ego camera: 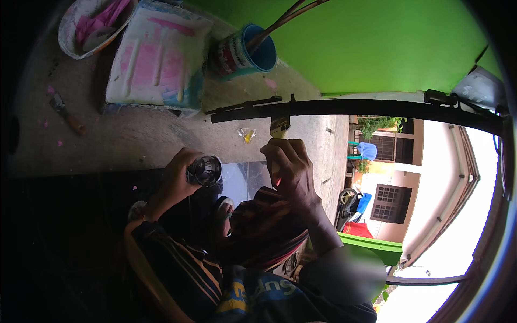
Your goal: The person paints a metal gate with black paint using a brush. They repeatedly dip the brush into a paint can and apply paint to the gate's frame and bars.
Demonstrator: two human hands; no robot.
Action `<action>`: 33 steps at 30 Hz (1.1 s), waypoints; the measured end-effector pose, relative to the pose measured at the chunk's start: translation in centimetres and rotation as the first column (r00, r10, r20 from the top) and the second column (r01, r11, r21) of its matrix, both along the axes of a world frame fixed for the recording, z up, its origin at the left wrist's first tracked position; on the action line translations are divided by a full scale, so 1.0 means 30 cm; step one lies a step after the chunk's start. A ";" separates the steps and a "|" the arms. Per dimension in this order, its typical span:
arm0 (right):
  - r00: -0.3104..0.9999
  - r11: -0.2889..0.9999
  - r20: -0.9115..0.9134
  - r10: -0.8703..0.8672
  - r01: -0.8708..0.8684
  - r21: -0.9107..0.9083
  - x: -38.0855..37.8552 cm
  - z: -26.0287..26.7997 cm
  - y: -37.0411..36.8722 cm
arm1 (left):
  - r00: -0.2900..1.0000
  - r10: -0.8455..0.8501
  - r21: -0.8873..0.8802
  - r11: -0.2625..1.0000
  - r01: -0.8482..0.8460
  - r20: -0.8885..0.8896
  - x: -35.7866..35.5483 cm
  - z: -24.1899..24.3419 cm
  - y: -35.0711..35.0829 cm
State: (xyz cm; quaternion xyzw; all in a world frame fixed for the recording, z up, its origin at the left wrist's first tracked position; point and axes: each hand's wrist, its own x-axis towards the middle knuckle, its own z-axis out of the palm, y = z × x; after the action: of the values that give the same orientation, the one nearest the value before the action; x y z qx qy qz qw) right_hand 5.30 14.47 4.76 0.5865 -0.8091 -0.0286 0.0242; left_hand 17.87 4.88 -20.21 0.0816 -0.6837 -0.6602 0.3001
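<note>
My left hand holds a small round can with dark contents and dark smears inside its rim. In my right hand is a paintbrush with a pale ferrule and a red mark on its handle. The dark bristles meet or overlap the edge of a long black metal bar; whether they touch it is unclear. The bar runs from above my hands toward the right. Between the can and the brush, beyond them, a small crumpled clear and yellow wrapper lies on the concrete.
A paint tray with pink and blue stains stands upper left, beside a bucket holding sticks and a tub with pink material. A putty knife lies on the floor. A green wall rises behind; a motorcycle stands outside.
</note>
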 end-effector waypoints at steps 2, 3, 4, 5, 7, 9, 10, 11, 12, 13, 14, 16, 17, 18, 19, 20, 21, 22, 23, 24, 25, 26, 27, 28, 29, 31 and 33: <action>0.998 0.999 -0.059 -0.013 0.011 -0.037 -0.017 0.060 -0.001 | 1.000 0.025 -0.001 1.000 -0.025 0.010 0.010 0.000 -0.010; 0.993 0.997 -0.104 -0.053 0.047 -0.061 -0.014 0.102 -0.001 | 0.999 0.039 -0.001 0.999 -0.039 0.015 0.017 -0.001 -0.015; 0.983 0.992 -0.173 -0.060 0.040 -0.117 -0.007 0.153 -0.001 | 0.999 0.035 0.012 0.999 -0.035 0.026 0.022 0.005 -0.020; 0.970 0.979 -0.242 -0.024 -0.026 -0.202 -0.009 0.197 -0.012 | 0.999 0.031 0.025 0.999 -0.032 0.037 0.029 0.015 -0.027; 0.923 0.949 -0.365 -0.124 0.003 -0.314 0.014 0.271 0.017 | 0.999 -0.025 0.050 0.999 0.023 0.033 0.003 0.021 -0.008; 0.849 0.937 -0.500 -0.173 -0.014 -0.348 0.036 0.326 0.002 | 0.999 -0.030 0.057 0.998 0.027 0.039 0.009 0.042 -0.011; 0.830 0.944 -0.531 -0.171 -0.017 -0.330 0.037 0.329 -0.003 | 0.999 -0.028 0.049 0.998 0.026 0.034 0.007 0.045 -0.009; 0.811 0.950 -0.561 -0.167 -0.021 -0.312 0.032 0.331 -0.011 | 0.999 -0.025 0.041 0.999 0.023 0.031 0.006 0.046 -0.008; 0.791 0.955 -0.588 -0.165 -0.021 -0.296 0.027 0.329 -0.016 | 0.999 -0.024 0.032 0.999 0.024 0.029 0.006 0.045 -0.007; 0.810 0.971 -0.567 -0.146 0.007 -0.240 0.023 0.311 -0.020 | 1.000 -0.019 0.031 0.999 0.019 0.019 0.006 0.040 -0.004; 0.845 0.980 -0.518 -0.133 0.035 -0.195 0.029 0.285 -0.018 | 1.000 -0.013 0.031 0.999 0.013 0.010 0.006 0.032 -0.001; 0.910 0.990 -0.394 -0.129 0.094 -0.107 0.047 0.212 -0.014 | 1.000 -0.008 0.031 1.000 0.008 0.013 0.008 0.019 -0.001; 0.935 0.990 -0.327 -0.140 0.128 -0.060 0.063 0.179 -0.013 | 1.000 -0.014 0.035 0.999 0.014 0.018 0.007 0.018 0.000; 0.958 0.988 -0.242 -0.151 0.140 -0.059 0.075 0.148 -0.015 | 1.000 -0.016 0.039 0.999 0.015 0.022 0.007 0.019 -0.002; 0.975 0.986 -0.156 -0.161 0.153 -0.057 0.080 0.129 -0.014 | 1.000 -0.012 0.037 0.999 0.011 0.016 0.005 0.021 -0.003; 0.985 0.988 -0.090 -0.145 0.139 -0.065 0.072 0.131 -0.014 | 1.000 -0.009 0.036 0.999 0.008 0.009 0.004 0.022 -0.003; 0.990 0.988 -0.050 -0.130 0.126 -0.087 0.064 0.139 -0.021 | 1.000 -0.001 0.033 0.999 0.001 0.006 0.006 0.022 -0.006; 0.993 0.987 -0.011 -0.116 0.114 -0.110 0.053 0.156 -0.028 | 1.000 0.000 0.031 1.000 -0.001 0.011 0.010 0.024 -0.009; 0.994 0.986 0.027 -0.102 0.105 -0.133 0.039 0.174 -0.031 | 1.000 0.001 0.030 1.000 -0.001 0.016 0.014 0.027 -0.012; 0.996 0.984 0.018 -0.082 0.084 -0.160 0.017 0.202 -0.030 | 1.000 0.002 0.029 1.000 -0.003 0.018 0.015 0.031 -0.014; 0.994 0.971 0.004 -0.113 0.112 -0.211 -0.006 0.225 -0.011 | 1.000 -0.001 0.026 1.000 0.000 0.021 0.016 0.031 -0.014; 0.986 0.949 0.024 -0.167 0.167 -0.266 -0.012 0.260 0.001 | 1.000 -0.004 0.023 1.000 0.004 0.024 0.017 0.030 -0.015; 0.974 0.921 0.043 -0.225 0.226 -0.317 -0.005 0.300 0.013 | 1.000 -0.014 0.025 1.000 0.013 0.022 0.012 0.032 -0.012; 0.972 0.914 -0.057 -0.227 0.192 -0.358 0.007 0.325 0.014 | 1.000 -0.015 0.025 1.000 0.014 0.019 0.010 0.032 -0.011; 0.960 0.906 -0.156 -0.231 0.153 -0.396 0.019 0.350 0.016 | 1.000 -0.015 0.026 1.000 0.015 0.016 0.008 0.032 -0.011; 0.919 0.913 -0.318 -0.234 0.095 -0.398 0.034 0.407 0.037 | 1.000 -0.019 0.031 0.999 0.018 0.015 0.010 0.032 -0.007; 0.838 0.924 -0.506 -0.206 -0.004 -0.383 0.075 0.437 0.037 | 1.000 -0.027 0.033 0.999 0.027 0.014 0.006 0.035 -0.003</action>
State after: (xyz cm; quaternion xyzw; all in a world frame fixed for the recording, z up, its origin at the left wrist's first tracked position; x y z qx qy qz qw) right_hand 7.55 15.57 17.88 0.4951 -0.7908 -0.0403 0.3577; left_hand 18.06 4.78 -19.15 0.0821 -0.6760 -0.6746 0.2848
